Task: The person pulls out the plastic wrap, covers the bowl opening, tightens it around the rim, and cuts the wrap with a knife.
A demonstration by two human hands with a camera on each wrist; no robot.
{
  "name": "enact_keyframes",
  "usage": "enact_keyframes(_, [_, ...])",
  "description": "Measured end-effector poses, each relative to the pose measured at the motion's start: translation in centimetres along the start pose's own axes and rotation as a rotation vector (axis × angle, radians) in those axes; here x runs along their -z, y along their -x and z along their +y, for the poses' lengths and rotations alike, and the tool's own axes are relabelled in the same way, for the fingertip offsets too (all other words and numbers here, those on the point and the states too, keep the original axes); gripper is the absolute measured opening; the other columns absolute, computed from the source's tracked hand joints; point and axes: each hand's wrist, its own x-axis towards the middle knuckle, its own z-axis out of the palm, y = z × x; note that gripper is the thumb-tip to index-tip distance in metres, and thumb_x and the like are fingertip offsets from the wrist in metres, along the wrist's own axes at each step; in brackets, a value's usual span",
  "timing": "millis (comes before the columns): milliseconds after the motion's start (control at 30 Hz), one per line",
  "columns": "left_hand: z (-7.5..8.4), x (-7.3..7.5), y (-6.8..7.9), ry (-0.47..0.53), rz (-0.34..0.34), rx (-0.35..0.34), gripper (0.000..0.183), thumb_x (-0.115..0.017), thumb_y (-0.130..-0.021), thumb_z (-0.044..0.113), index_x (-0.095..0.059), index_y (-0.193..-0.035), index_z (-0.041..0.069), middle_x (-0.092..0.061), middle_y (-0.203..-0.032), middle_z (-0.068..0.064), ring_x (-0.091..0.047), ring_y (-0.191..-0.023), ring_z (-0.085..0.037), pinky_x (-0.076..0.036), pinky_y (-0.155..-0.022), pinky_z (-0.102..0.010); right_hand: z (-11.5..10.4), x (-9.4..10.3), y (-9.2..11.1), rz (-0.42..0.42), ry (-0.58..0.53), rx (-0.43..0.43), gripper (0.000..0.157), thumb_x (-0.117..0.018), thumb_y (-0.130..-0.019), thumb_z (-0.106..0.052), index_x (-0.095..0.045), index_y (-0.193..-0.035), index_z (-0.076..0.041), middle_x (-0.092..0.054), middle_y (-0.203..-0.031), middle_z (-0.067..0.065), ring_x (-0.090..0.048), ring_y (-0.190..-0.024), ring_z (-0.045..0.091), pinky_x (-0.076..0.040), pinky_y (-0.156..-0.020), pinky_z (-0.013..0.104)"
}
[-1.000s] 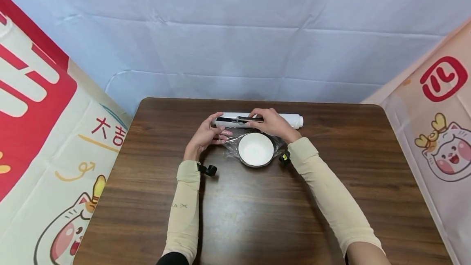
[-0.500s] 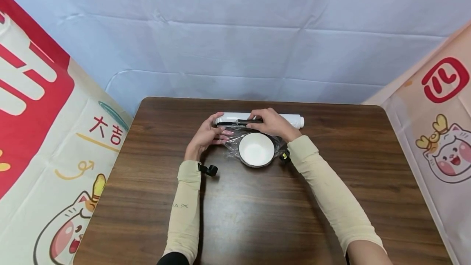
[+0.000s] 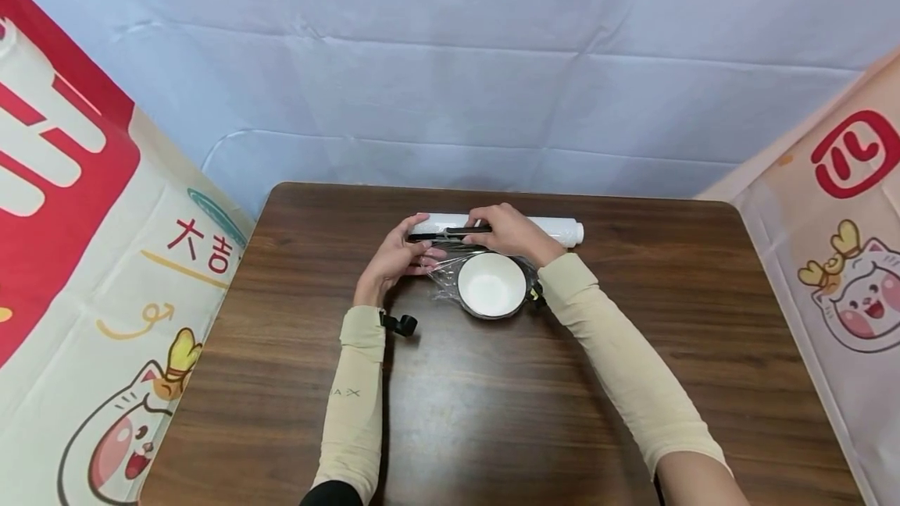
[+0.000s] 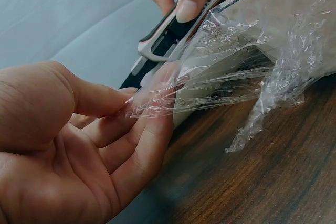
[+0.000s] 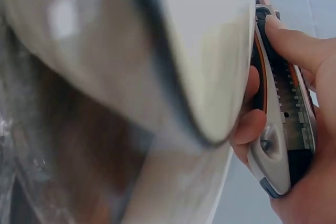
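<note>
A white roll of cling film (image 3: pixel 562 231) lies across the back of the table. My right hand (image 3: pixel 513 233) grips a utility knife (image 5: pixel 281 108), its thumb on the handle, in front of the roll. In the left wrist view the knife's dark tip end points toward my left hand (image 4: pixel 79 135). Thumb and fingers of that left hand pinch the edge of the clear cling film (image 4: pixel 231 72), which is stretched and crumpled. A white bowl (image 3: pixel 492 285) with a dark rim stands just in front, with film bunched around its sides. The right wrist view shows the bowl blurred and close.
The brown wooden table (image 3: pixel 450 412) extends to both sides and toward me. A pale cloth backdrop (image 3: pixel 450 100) hangs behind it, and printed banners (image 3: pixel 851 287) flank it. Black wrist cameras (image 3: pixel 402 325) sit on the sleeves.
My right hand has slid slightly left along the roll with the utility knife, which also tilted a little. My left hand stays nearly in place, still pinching the film.
</note>
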Motion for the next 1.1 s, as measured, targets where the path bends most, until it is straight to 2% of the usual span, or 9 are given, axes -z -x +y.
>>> enact_keyframes(167, [0.1, -0.3, -0.1, -0.008, -0.002, -0.005, 0.064, -0.053, -0.109, 0.006, -0.029, -0.165, 0.028, -0.082, -0.094, -0.012, -0.079, -0.076, -0.019, -0.065, -0.065, -0.03, -0.4, 0.3, -0.4, -0.004, 0.04, 0.015, 0.023, -0.074, -0.1, -0.034, -0.075, -0.115, -0.016, -0.079, -0.111, 0.007, -0.071, -0.091, 0.021, -0.056, -0.082, 0.041])
enact_keyframes(500, [0.2, -0.1, 0.0, 0.0, 0.022, 0.025, 0.061, -0.053, -0.109, 0.004, -0.036, -0.161, 0.032, -0.081, -0.097, -0.017, -0.078, -0.074, -0.019, -0.064, -0.064, -0.03, 0.8, 1.9, 1.2, -0.054, 0.037, -0.045, 0.027, -0.073, -0.1, -0.035, -0.074, -0.12, -0.017, -0.075, -0.12, 0.009, -0.063, -0.082, 0.02, -0.052, -0.08, 0.041])
enact_keyframes(700, [0.2, 0.2, 0.2, 0.001, 0.007, 0.019, 0.064, -0.052, -0.109, 0.002, -0.034, -0.162, 0.03, -0.081, -0.088, -0.01, -0.077, -0.072, -0.016, -0.064, -0.063, -0.029, 2.4, 3.5, 2.6, -0.061, 0.045, -0.057, 0.024, -0.074, -0.1, -0.033, -0.074, -0.117, -0.016, -0.075, -0.115, 0.008, -0.054, -0.074, 0.019, -0.047, -0.075, 0.039])
enact_keyframes(867, [0.3, 0.2, 0.2, 0.01, -0.001, 0.028, 0.064, -0.052, -0.109, 0.002, -0.033, -0.163, 0.031, -0.081, -0.086, -0.008, -0.077, -0.073, -0.014, -0.064, -0.063, -0.028, 3.6, 4.9, 3.6, -0.079, 0.055, -0.109, 0.022, -0.076, -0.099, -0.033, -0.075, -0.115, -0.019, -0.074, -0.11, 0.008, -0.055, -0.071, 0.019, -0.048, -0.074, 0.039])
enact_keyframes(1100, [0.6, 0.4, 0.3, -0.004, 0.005, 0.043, 0.064, -0.052, -0.109, 0.003, -0.033, -0.163, 0.031, -0.08, -0.086, -0.007, -0.076, -0.072, -0.014, -0.063, -0.062, -0.028, 4.6, 6.0, 4.4, -0.115, 0.018, -0.159, 0.022, -0.075, -0.099, -0.032, -0.075, -0.117, -0.018, -0.073, -0.088, 0.011, -0.063, -0.064, 0.019, -0.052, -0.072, 0.037])
